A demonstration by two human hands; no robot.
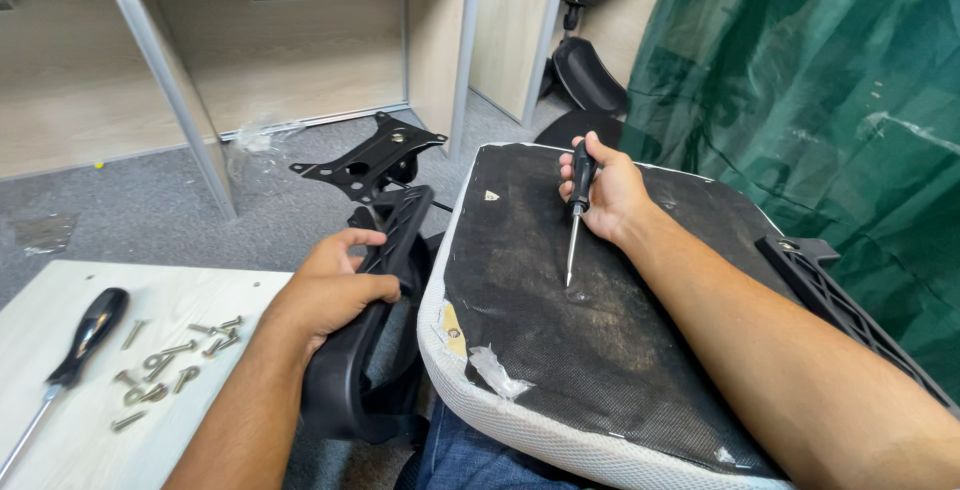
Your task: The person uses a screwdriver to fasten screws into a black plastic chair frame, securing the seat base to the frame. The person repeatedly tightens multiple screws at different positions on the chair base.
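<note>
Far left, on pale wooden board (pixel 200 295): spare black-handled screwdriver (pixel 70 360) lying unused, beside it a loose scatter of bolts and washers (pixel 170 360), none fitted yet by the look of it. Behind, on grey carpet (pixel 110 200), black metal mounting plate (pixel 368 158) standing detached, a crumpled clear plastic bag (pixel 255 140) just past it. Left hand (pixel 335 285) clenched around black plastic armrest (pixel 365 330), fingers wrapped over its upper edge, wrist low, forearm angled up from lower left; armrest pressed against left side of upturned seat cushion (pixel 600 350), not visibly bolted on. Seat resting bottom-up across lap, black fabric underside facing up, white mesh edge toward body. Right hand (pixel 605 195) fisted around handle of screwdriver (pixel 577 215), thumb on top, shaft pointing straight down, tip touching or just above a small dimple in the fabric near centre; cannot tell whether a screw sits there. Right forearm stretched diagonally across seat from lower right. Second black armrest (pixel 840 300) along right edge of seat; fastening not visible. Judged early to midway: hardware mostly on board, plate unattached. Far right, green tarpaulin (pixel 820 100).
</note>
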